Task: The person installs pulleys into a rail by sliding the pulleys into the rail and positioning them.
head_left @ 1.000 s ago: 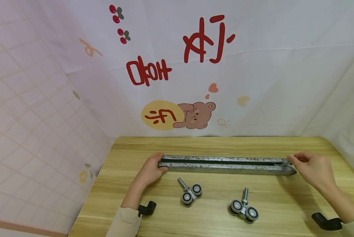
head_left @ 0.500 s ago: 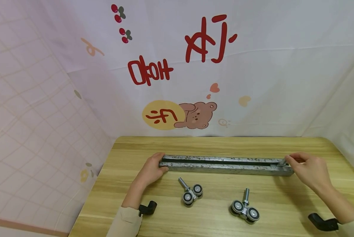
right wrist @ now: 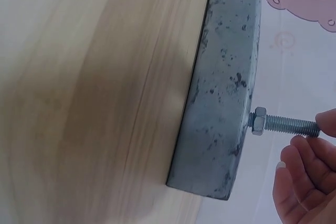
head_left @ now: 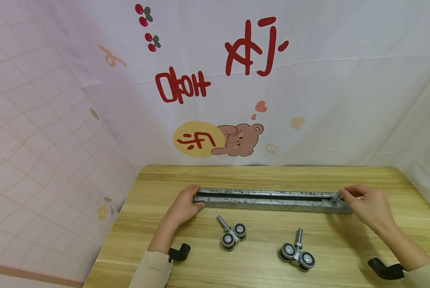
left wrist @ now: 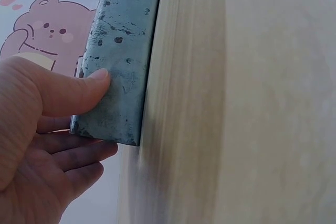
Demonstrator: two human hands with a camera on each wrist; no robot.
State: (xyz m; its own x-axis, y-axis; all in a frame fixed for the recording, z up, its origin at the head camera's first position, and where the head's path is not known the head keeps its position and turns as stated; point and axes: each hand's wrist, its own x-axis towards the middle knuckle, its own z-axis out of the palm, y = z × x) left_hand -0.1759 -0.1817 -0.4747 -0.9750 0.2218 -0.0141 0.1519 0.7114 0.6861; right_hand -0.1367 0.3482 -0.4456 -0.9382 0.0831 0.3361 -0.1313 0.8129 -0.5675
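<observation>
A long grey metal channel rail (head_left: 265, 203) with a slot along its top lies across the table. My left hand (head_left: 184, 206) grips its left end; in the left wrist view the thumb presses on the side face of the rail (left wrist: 118, 72). At the other end my right hand (head_left: 371, 206) pinches the tip of a threaded bolt (right wrist: 289, 125) with a nut on it. The bolt sticks up out of the slot; whatever it joins inside the rail is hidden. Two roller trolleys, a left one (head_left: 233, 237) and a right one (head_left: 297, 256), lie in front of the rail.
The wooden table (head_left: 258, 174) ends at a printed cloth backdrop (head_left: 326, 100) behind the rail. Another cloth (head_left: 49, 140) hangs at the left. Black camera mounts sit on both wrists, the left mount (head_left: 180, 253) close over the table.
My right hand has moved left from the rail's right end, and the bolt has slid along the slot with it. The left hand keeps its grip; both trolleys stay put.
</observation>
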